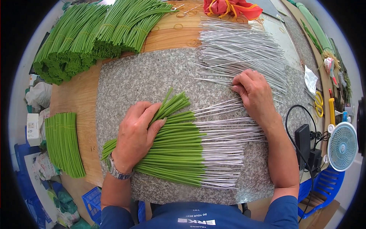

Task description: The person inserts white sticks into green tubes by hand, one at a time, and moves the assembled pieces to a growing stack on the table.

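My left hand [138,131] is closed round a small bunch of green tubes [173,107], whose ends fan out past the thumb. Beneath it, a wide row of green tubes [171,152] lies on the speckled stone slab [129,76]. Thin silver wires [223,154] stick out of this row's right ends. Farther up, my right hand [252,93] pinches thumb against fingers at the near edge of a loose pile of silver wires [240,49]. A wire or two runs into that pinch; the exact number is hidden.
Thick bundles of green tubes [87,38] are stacked far left, and another banded bundle [65,145] lies on the wooden table [91,160]. Red cloth [232,8] sits at the back. On the right are yellow scissors [318,104], a black adapter with cable [303,141] and a small fan [342,146].
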`<control>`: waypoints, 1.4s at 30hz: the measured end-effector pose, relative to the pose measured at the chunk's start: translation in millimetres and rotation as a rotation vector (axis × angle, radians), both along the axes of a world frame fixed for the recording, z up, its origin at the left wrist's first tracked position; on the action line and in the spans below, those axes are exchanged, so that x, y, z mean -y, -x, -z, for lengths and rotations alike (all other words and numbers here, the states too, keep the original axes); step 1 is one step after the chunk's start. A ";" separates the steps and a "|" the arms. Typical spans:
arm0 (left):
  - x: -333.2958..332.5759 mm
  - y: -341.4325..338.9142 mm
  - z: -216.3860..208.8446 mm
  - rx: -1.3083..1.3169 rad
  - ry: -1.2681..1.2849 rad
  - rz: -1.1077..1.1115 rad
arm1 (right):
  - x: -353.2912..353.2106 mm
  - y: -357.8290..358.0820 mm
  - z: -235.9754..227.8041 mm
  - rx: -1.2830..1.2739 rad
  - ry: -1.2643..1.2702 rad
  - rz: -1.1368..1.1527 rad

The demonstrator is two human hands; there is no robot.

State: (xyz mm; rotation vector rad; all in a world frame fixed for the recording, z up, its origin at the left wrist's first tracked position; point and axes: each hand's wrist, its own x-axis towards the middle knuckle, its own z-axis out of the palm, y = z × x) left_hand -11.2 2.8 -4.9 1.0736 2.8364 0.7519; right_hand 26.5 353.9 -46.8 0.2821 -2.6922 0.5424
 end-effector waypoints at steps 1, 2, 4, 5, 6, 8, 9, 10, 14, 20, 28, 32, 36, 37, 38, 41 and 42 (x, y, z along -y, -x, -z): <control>-0.9 -0.4 -0.1 -0.006 -0.011 -0.005 | 0.3 0.7 -0.3 0.022 -0.001 0.003; -1.2 -0.5 0.6 -0.012 -0.022 -0.009 | 0.8 1.6 0.5 0.022 0.004 0.000; -1.2 -0.1 1.2 -0.013 -0.020 -0.010 | 1.0 3.1 1.2 0.030 0.023 0.015; -1.2 -0.1 1.2 -0.015 -0.023 -0.009 | 0.8 3.5 0.5 0.030 0.027 0.013; -1.0 0.1 1.3 -0.015 -0.020 -0.010 | 0.4 3.8 -0.8 0.043 0.002 -0.002; -0.7 0.2 1.1 -0.024 -0.021 -0.005 | -0.2 4.5 -2.0 0.055 -0.020 -0.017; -0.7 0.1 1.2 -0.024 -0.018 -0.005 | -0.5 5.0 -2.2 0.051 -0.061 -0.032; -0.8 0.1 1.4 -0.026 -0.018 -0.003 | -0.6 5.2 -2.6 0.046 -0.101 -0.047; -1.4 -0.6 -0.1 -0.024 -0.015 -0.006 | 4.9 2.0 -4.7 -0.026 -0.143 -0.117; -1.2 -1.1 -0.3 -0.021 -0.017 -0.005 | 14.0 0.7 -5.7 -0.218 0.046 -0.200; -0.9 0.1 1.7 -0.028 -0.016 0.000 | 9.1 -12.7 -15.4 -0.019 -0.019 -0.276; -1.0 0.1 -0.3 -0.022 -0.011 -0.004 | 5.0 -14.0 -20.1 0.028 -0.008 -0.260; -0.8 0.8 0.8 -0.016 -0.015 -0.003 | 6.5 -13.5 -16.8 0.011 -0.011 -0.262; -0.8 0.9 1.4 -0.015 -0.019 0.000 | 6.5 -13.6 -15.4 -0.010 -0.012 -0.264; -0.7 0.8 1.2 -0.016 -0.022 0.002 | 6.4 -13.7 -15.1 -0.011 -0.012 -0.263; -1.4 0.1 -0.6 -0.020 -0.013 -0.003 | 6.5 -14.0 -14.5 0.003 -0.004 -0.271; -1.5 0.0 -0.7 -0.020 -0.013 -0.002 | 7.2 -14.0 -14.3 0.001 -0.006 -0.277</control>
